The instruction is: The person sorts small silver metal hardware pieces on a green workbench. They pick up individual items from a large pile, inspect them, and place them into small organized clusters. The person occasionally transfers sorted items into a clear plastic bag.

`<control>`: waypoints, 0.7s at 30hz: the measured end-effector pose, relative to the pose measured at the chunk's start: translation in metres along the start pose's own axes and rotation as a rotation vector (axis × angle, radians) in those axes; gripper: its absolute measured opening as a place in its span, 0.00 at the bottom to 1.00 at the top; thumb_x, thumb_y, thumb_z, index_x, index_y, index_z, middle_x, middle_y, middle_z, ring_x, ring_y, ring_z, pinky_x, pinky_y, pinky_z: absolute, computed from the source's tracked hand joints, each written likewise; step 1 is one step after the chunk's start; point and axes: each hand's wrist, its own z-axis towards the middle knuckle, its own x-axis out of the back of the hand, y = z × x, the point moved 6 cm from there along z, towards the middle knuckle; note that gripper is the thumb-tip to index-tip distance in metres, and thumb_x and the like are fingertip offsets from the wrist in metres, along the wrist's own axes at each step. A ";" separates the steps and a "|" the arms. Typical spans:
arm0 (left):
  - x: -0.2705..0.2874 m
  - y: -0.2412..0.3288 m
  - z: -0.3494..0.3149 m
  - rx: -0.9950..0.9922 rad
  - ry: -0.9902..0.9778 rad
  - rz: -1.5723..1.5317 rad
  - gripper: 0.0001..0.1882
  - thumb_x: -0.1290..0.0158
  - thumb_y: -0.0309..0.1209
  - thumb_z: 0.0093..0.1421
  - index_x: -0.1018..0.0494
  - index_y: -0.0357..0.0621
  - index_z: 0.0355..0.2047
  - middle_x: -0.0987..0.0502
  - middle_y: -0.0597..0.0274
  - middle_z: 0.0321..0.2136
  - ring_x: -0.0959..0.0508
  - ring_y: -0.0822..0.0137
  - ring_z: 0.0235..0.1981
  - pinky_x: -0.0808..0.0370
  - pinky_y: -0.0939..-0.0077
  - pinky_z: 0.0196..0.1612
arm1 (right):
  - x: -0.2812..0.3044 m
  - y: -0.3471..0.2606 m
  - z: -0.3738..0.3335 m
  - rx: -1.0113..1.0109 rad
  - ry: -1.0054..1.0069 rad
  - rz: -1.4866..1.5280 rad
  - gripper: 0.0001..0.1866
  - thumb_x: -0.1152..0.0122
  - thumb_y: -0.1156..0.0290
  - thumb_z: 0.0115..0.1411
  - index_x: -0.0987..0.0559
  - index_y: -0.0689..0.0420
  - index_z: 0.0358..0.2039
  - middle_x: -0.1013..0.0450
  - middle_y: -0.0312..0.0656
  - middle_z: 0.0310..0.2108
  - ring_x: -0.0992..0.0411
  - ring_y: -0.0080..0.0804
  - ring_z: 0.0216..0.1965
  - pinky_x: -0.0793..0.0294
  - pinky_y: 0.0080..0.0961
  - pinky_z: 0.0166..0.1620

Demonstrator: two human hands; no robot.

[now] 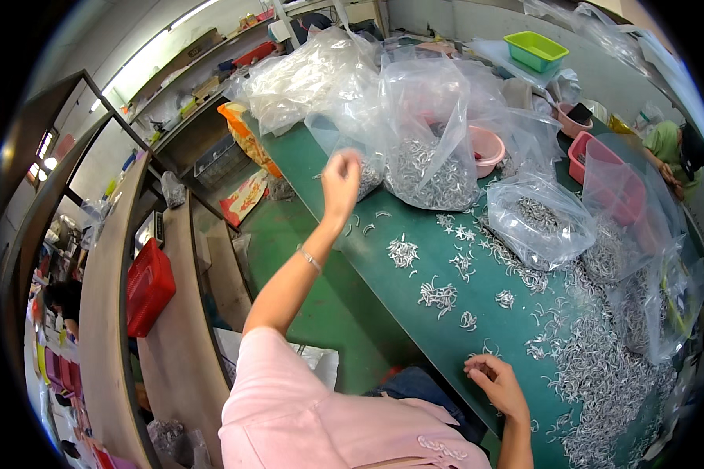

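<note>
My left hand [341, 176] is raised at the table's far left edge, in front of a clear bag of small metal pieces [370, 173]. Motion smears its fingers, so what they hold, if anything, does not show. Low over the near part of the green table [454, 352], my right hand [499, 383] has its fingers curled together; their contents are hidden. Small curved silver metal pieces [610, 391] lie in a broad heap to its right. Beyond it are little separate piles, among them one pile [438, 296] and another [403, 252].
A large clear bag [430, 172] full of the pieces stands at the back, with an open bag [540, 223] to its right. Pink baskets [610, 176] and a green basket [536, 51] are farther off. A red basket [150, 288] sits on the left shelf. Another person [673, 160] is at far right.
</note>
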 end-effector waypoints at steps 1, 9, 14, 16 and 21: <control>-0.001 -0.036 -0.019 0.087 -0.151 0.221 0.14 0.43 0.31 0.62 0.25 0.36 0.45 0.23 0.61 0.28 0.25 0.70 0.31 0.26 0.76 0.36 | -0.001 -0.001 0.000 -0.004 -0.007 -0.002 0.09 0.41 0.78 0.63 0.22 0.64 0.44 0.24 0.38 0.37 0.27 0.23 0.39 0.28 0.21 0.46; -0.006 -0.102 -0.105 0.185 -0.358 0.738 0.21 0.34 0.39 0.53 0.25 0.39 0.41 0.27 0.52 0.39 0.25 0.52 0.44 0.25 0.59 0.47 | -0.003 -0.005 0.001 0.008 0.022 0.028 0.09 0.39 0.77 0.62 0.20 0.62 0.42 0.22 0.36 0.35 0.29 0.20 0.35 0.32 0.18 0.38; -0.019 -0.101 -0.105 0.108 -0.327 0.646 0.07 0.44 0.29 0.60 0.28 0.38 0.34 0.28 0.49 0.36 0.25 0.47 0.41 0.26 0.55 0.44 | -0.002 -0.007 0.003 -0.033 -0.012 -0.022 0.10 0.40 0.77 0.63 0.22 0.64 0.44 0.23 0.38 0.37 0.27 0.23 0.39 0.28 0.20 0.46; -0.020 -0.101 -0.106 0.032 -0.305 0.663 0.05 0.47 0.26 0.61 0.28 0.37 0.33 0.28 0.48 0.36 0.25 0.47 0.40 0.26 0.54 0.44 | -0.002 -0.006 0.003 -0.031 -0.005 -0.027 0.10 0.40 0.77 0.63 0.22 0.63 0.44 0.23 0.38 0.37 0.27 0.23 0.39 0.28 0.21 0.46; -0.017 -0.100 -0.096 -0.019 -0.196 0.524 0.02 0.48 0.22 0.60 0.28 0.35 0.32 0.28 0.47 0.33 0.25 0.47 0.37 0.26 0.55 0.41 | -0.001 -0.004 0.004 -0.030 0.003 -0.010 0.10 0.40 0.77 0.63 0.22 0.63 0.44 0.23 0.38 0.38 0.27 0.23 0.39 0.28 0.21 0.46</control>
